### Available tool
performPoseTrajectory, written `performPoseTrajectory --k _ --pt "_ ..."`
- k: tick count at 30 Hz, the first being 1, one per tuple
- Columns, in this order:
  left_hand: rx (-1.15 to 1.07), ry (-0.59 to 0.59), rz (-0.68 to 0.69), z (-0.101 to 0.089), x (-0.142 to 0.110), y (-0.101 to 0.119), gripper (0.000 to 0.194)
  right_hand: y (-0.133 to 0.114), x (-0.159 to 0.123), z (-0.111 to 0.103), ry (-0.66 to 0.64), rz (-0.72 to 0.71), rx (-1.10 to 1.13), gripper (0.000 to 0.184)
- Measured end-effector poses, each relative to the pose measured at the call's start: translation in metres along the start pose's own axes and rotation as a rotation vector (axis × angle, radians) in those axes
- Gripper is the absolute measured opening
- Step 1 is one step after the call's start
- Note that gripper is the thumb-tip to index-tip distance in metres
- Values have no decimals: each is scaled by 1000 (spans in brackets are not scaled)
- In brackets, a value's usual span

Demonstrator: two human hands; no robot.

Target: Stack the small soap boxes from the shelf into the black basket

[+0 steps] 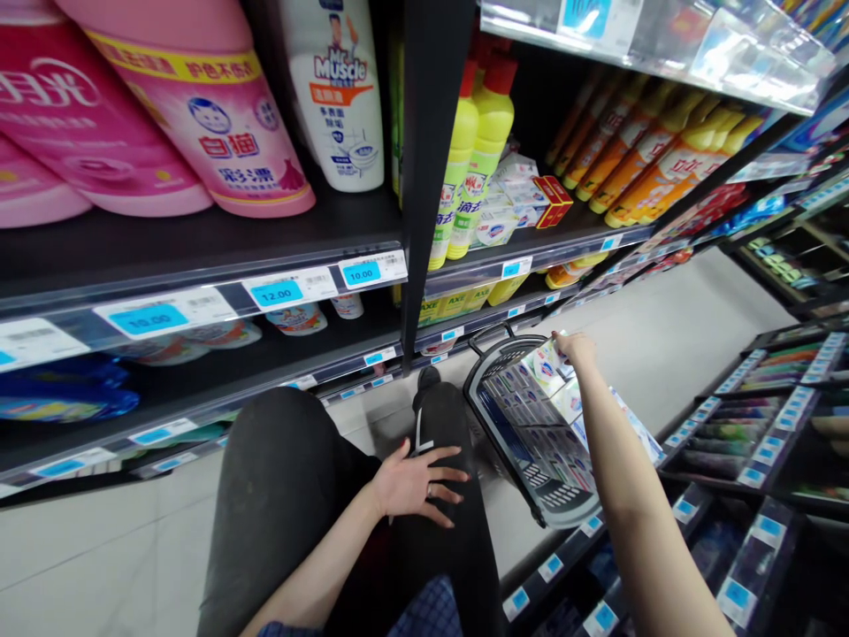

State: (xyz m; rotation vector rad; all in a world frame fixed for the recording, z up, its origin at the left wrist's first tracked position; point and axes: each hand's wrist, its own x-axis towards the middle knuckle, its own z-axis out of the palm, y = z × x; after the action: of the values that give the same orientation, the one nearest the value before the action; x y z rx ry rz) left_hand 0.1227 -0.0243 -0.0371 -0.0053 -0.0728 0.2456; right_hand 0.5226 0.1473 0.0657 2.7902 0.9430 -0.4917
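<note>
Just right of center I've got the right hand (574, 348) at the white boxes (545, 370) in the basket (571, 513); can't tell if it's gripping one, and the forearm (620, 469) blocks some. Left hand (417, 482) is spread wide on one leg (464, 553).

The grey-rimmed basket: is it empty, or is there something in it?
Not empty: many small, mostly white boxes show inside the basket, with the right hand at the upper ones. How deep they go, I cannot tell.
</note>
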Motion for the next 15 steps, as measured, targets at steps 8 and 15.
performPoseTrajectory --k 8,15 --pt "2 20 -7 0 0 0 80 1 3 0 -15 48 11 62" --pt "10 8 -8 -2 -1 0 81 2 0 -5 -12 19 -22 64"
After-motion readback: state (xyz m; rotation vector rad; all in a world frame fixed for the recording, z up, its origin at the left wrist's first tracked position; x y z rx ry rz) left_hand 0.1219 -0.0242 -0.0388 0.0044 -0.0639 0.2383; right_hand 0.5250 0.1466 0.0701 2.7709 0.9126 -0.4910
